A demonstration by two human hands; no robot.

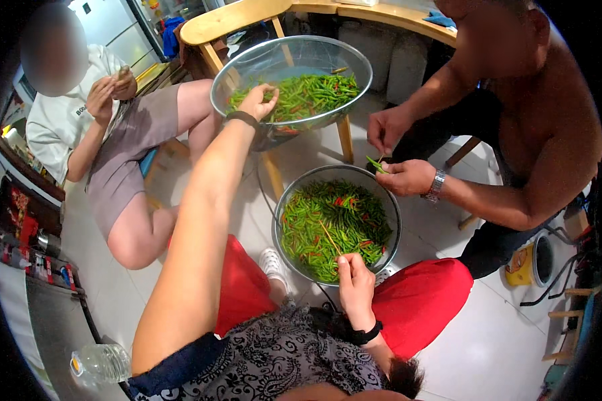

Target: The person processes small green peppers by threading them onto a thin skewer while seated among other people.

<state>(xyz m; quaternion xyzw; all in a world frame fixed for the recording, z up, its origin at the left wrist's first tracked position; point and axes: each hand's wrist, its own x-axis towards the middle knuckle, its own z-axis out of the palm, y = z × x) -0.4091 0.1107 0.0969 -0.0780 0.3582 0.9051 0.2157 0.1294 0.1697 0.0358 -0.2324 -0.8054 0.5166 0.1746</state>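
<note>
My left hand (255, 103) reaches over the rim of the far mesh basket (363, 70), above a heap of green chilies (318, 91) with some red among them. Its fingers are curved and slightly apart, with nothing visible in them. Closer to me, a round metal bowl (398, 230) between my knees is full of green and red chilies (308, 224). My right hand (356, 281) is closed around the lower end of a thin wooden stick (329, 236) at the bowl's near edge. The stick points up and left across the chilies.
On the right, a co-worker's hands (401, 175) hold a green chili (376, 164). Another person's hands (107, 93) are raised at the left. A wooden chair (237, 21) stands behind the basket. A plastic bottle (104, 363) is at lower left, a yellow bucket (519, 265) at right.
</note>
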